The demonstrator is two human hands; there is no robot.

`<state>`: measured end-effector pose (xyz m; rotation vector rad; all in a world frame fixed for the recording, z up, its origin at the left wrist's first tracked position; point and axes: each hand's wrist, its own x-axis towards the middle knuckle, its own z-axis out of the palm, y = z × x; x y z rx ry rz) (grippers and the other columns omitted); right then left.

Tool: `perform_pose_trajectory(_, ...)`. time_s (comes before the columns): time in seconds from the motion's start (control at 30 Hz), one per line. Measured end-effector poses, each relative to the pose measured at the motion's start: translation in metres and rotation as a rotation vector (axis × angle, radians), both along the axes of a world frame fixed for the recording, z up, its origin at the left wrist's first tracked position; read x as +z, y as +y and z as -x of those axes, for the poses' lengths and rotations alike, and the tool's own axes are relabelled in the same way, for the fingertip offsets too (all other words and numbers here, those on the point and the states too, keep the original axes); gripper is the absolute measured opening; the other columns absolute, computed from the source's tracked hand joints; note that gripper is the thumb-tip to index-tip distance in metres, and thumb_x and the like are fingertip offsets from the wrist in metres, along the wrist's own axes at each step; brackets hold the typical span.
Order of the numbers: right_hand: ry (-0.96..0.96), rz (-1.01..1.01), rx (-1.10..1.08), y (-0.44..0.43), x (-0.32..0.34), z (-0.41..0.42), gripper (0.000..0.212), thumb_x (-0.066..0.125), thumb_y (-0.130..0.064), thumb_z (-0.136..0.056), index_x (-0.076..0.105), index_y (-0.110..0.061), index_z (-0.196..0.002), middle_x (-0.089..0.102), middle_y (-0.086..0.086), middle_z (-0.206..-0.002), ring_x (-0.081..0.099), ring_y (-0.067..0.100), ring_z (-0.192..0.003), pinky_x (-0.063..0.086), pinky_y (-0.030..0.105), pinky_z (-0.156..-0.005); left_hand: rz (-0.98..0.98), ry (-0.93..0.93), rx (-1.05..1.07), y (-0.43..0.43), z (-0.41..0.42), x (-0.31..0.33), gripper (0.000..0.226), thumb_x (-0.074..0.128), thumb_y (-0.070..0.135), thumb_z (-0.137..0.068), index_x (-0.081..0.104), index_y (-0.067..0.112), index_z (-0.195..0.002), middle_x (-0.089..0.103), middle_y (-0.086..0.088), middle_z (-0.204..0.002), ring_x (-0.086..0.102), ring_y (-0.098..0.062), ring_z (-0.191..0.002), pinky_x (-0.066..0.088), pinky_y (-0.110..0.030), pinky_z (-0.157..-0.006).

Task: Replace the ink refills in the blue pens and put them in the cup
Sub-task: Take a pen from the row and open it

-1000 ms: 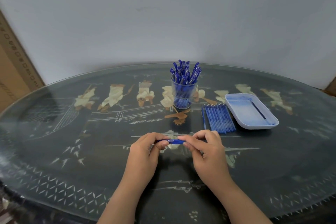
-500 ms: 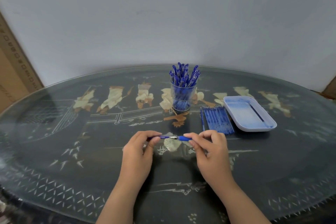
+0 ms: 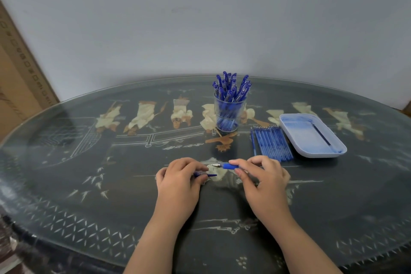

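Inlaid table (image 3: 333, 202), cardboard box (image 3: 15, 87)

Glass-topped table (image 3: 66, 162) bears cup (image 3: 230, 115); refills (image 3: 272, 143); tray (image 3: 311, 138), apparently ink-stained.

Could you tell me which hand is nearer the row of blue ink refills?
Right: the right hand is just in front of the row of blue ink refills; the left hand, further left.

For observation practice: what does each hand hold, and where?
Left-hand grip: dark blue pen barrel, by its left part. Right-hand grip: silver-tipped blue pen front, by its rear.
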<state>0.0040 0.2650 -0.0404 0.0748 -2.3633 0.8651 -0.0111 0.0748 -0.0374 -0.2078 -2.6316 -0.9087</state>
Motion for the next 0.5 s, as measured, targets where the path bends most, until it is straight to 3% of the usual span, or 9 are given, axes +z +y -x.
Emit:
perform_pose_trajectory(0.2,-0.022,0.01,0.021,0.0,0.0,0.0,0.026,0.066,-0.031,-0.089,0.068,-0.051,-0.105,0.049,-0.023,-0.089,0.044,0.003,-0.09,0.026,0.037,-0.089,-0.087,-0.052,-0.027,-0.001,-0.002,0.008,0.023,0.071,0.046,-0.082,0.063,0.05,-0.103,0.056,0.03,-0.111,0.046,0.009,-0.114,0.019,-0.027,-0.102)
perform_pose_trajectory(0.3,-0.037,0.015,0.035,0.001,0.0,0.001,0.03,0.071,-0.028,-0.088,0.069,-0.051,-0.106,0.049,-0.021,-0.089,0.046,0.006,-0.09,0.028,0.036,-0.088,-0.213,-0.011,-0.094,-0.001,-0.004,0.014,0.029,0.071,0.053,-0.077,0.062,0.055,-0.105,0.06,0.034,-0.109,0.051,0.008,-0.114,0.032,-0.043,-0.108)
perform_pose_trajectory(0.4,-0.009,0.014,0.093,-0.001,0.002,0.001,0.023,0.057,-0.042,-0.089,0.067,-0.049,-0.109,0.05,-0.02,-0.089,0.046,0.006,-0.09,0.03,0.032,-0.084,-0.298,-0.003,-0.197,0.0,-0.004,0.014,0.03,0.075,0.037,-0.079,0.066,0.05,-0.104,0.064,0.033,-0.108,0.057,0.003,-0.109,0.042,-0.05,-0.1)
perform_pose_trajectory(0.5,0.026,-0.009,0.152,-0.002,0.003,0.0,0.027,0.051,-0.042,-0.09,0.068,-0.047,-0.11,0.05,-0.019,-0.089,0.044,0.007,-0.09,0.037,0.035,-0.081,-0.319,0.01,-0.179,0.003,-0.003,0.014,0.028,0.078,0.023,-0.08,0.068,0.048,-0.086,0.066,0.031,-0.098,0.061,0.002,-0.096,0.046,-0.049,-0.093)
